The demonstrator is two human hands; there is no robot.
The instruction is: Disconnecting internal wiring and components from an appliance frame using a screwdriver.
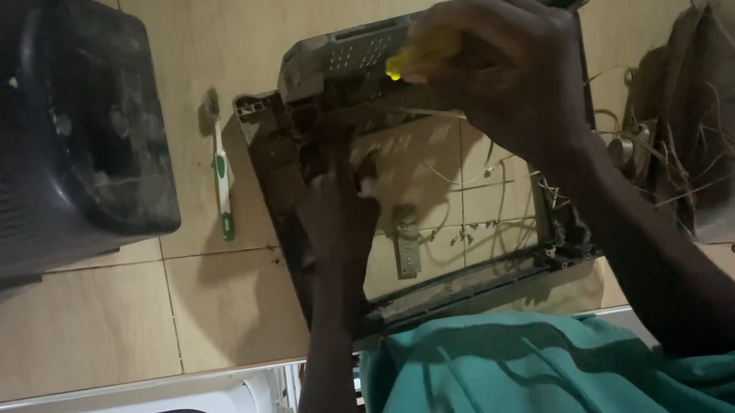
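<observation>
Head view: a grey, dusty television front frame (pixel 315 242) lies flat on the tiled floor (pixel 211 312), its open middle showing tiles and loose thin wires. The right hand (pixel 500 66) is closed around a yellow-handled screwdriver (pixel 409 57) at the frame's far edge, beside the frame's perforated grey panel (pixel 347 48). The tool's long axis runs along that edge, its shaft reaching toward the frame's left corner; the tip is hidden in shadow. The left hand (pixel 339 205) rests on the frame's left side rail, fingers curled against it; whether it grips or only presses, I cannot tell. The left hand is nearer that corner. A green-and-white toothbrush (pixel 222 183) lies just beside the frame's left side, a black television casing (pixel 35 127) beyond it.
</observation>
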